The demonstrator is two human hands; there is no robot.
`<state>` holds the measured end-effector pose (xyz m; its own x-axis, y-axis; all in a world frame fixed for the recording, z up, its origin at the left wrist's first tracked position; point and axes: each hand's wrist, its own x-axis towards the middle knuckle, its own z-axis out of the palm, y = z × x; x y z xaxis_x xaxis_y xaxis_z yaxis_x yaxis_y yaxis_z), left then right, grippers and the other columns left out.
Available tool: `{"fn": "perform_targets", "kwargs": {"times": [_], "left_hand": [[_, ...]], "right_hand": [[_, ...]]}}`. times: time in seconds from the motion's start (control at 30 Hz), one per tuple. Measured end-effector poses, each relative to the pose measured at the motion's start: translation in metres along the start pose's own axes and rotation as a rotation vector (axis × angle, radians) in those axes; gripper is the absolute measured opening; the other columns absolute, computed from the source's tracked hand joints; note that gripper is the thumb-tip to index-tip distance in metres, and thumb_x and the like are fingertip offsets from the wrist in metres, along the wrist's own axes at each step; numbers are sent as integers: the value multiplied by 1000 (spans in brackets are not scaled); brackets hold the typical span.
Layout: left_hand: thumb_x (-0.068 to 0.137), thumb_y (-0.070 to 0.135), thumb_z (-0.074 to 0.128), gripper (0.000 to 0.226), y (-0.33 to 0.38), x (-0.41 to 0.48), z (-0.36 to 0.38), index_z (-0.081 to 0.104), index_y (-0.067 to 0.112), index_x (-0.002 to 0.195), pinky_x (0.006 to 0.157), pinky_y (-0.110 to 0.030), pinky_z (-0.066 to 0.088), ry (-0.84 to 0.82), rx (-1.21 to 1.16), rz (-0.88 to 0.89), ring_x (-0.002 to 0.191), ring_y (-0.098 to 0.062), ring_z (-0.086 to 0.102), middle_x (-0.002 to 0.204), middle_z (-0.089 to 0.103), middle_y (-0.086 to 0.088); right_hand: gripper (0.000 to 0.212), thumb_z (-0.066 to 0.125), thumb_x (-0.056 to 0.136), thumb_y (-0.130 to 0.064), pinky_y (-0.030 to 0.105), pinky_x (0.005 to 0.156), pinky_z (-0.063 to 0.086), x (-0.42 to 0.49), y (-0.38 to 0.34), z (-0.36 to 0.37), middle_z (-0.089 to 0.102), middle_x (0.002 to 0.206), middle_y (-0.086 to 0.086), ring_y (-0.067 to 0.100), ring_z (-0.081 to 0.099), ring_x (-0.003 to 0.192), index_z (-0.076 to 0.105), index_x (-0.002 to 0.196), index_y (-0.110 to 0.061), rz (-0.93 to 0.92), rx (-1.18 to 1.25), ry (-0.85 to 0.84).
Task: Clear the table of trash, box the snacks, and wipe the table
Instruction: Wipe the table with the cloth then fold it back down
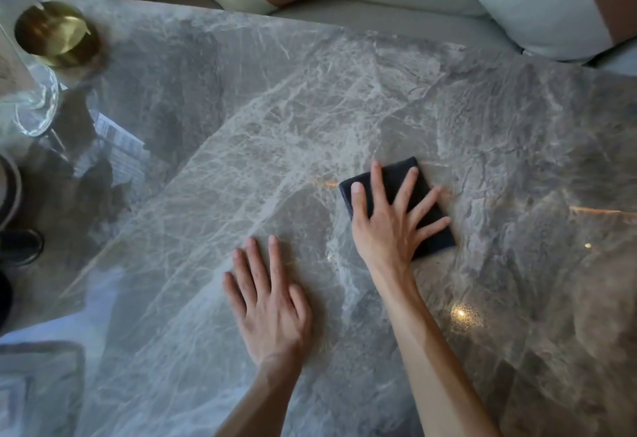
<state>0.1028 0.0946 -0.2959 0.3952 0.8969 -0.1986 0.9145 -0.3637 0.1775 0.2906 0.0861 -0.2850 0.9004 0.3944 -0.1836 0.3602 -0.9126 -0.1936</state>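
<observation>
Grey veined marble tabletop point(517, 133): polished and reflective. Wiping looks to be the step in hand.

Item 1, left hand point(272, 302): nearest me, laid flat on bare stone, fingers straight, holding nothing. I judge it a brace.

Item 2, right hand point(389, 226): just beyond and to the right, palm down, fingers spread across the cloth, pressing rather than gripping.

Item 3, cloth point(396, 178): dark, folded into a small rectangle, flat on the tabletop right of centre, under my right hand. I judge it soft, light and limp. It should slide easily on glossy stone, and may bunch or unfold if pushed from one edge. Best worked with a spread palm over its middle; to lift it, pinch a folded edge.

Item 4, glass point(34, 106): clear, at the left edge, well apart from the cloth. Fragile; strokes should stop short of it.

Item 5, brass-coloured round tin point(57, 33): far left corner, beyond the glass.

Item 6, cushions point(544, 12): pale, on the sofa past the far edge.
</observation>
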Motion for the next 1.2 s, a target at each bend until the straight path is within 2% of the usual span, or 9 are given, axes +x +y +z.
{"fn": "perform_targets", "kwargs": {"times": [0.2,0.4,0.57,0.67,0.8,0.9,1.07,1.13,1.2], "left_hand": [[85,29,32,78,2,0,0,0,26,156,123,-50,4,-18,-13,-3,153,-25,-1,165,0,-5],[85,28,29,77,2,0,-3,-2,26,156,123,-52,5,-20,-36,-5,153,-25,-2,165,-1,-4],[85,30,31,79,3,1,-4,-2,25,156,123,-51,3,-36,-11,8,153,-26,-4,165,-2,-5],[84,30,34,80,2,1,-3,-1,25,156,123,-50,3,-31,-14,0,153,-26,-3,165,-2,-4],[82,31,38,81,-2,2,-1,5,23,156,123,-51,5,-22,10,5,153,-27,2,165,3,-6],[81,29,37,81,0,1,-1,6,22,156,123,-52,7,-21,-3,4,153,-27,2,165,5,-6],[82,30,33,80,0,0,-1,4,23,156,123,-51,5,1,-1,-5,153,-26,2,165,4,-5],[83,30,32,79,2,1,0,4,24,156,123,-51,5,-3,-4,-6,153,-26,2,165,4,-5],[82,30,32,80,1,2,0,3,24,156,123,-50,4,0,-5,-10,153,-25,2,165,3,-4]], "right_hand": [[59,23,93,-67,76,109,2,16,-20,4,8,165,7,45,0,149,17,149,-51,-10,-53,56],[57,27,94,-67,72,112,5,-29,6,13,20,163,2,42,10,150,17,148,-53,-311,-172,62],[59,21,92,-69,76,109,4,41,55,-15,11,165,3,44,0,150,17,148,-53,16,-110,34],[61,17,90,-68,78,106,2,87,17,-15,6,165,7,46,-3,149,17,149,-50,80,-17,64],[56,26,94,-63,73,110,4,13,-47,15,16,164,6,43,6,150,22,149,-50,-347,-92,73],[57,30,93,-64,71,112,8,-70,-9,23,16,164,1,38,9,151,19,149,-52,-548,-121,20],[56,25,94,-66,72,111,11,-8,89,-6,21,163,1,37,13,151,17,148,-54,-264,-212,77],[57,24,93,-66,77,107,10,48,73,-14,18,164,4,43,10,149,21,148,-52,-20,-115,124],[58,25,92,-64,77,105,7,73,18,-8,19,163,7,47,8,148,27,147,-49,34,-16,143]]}}
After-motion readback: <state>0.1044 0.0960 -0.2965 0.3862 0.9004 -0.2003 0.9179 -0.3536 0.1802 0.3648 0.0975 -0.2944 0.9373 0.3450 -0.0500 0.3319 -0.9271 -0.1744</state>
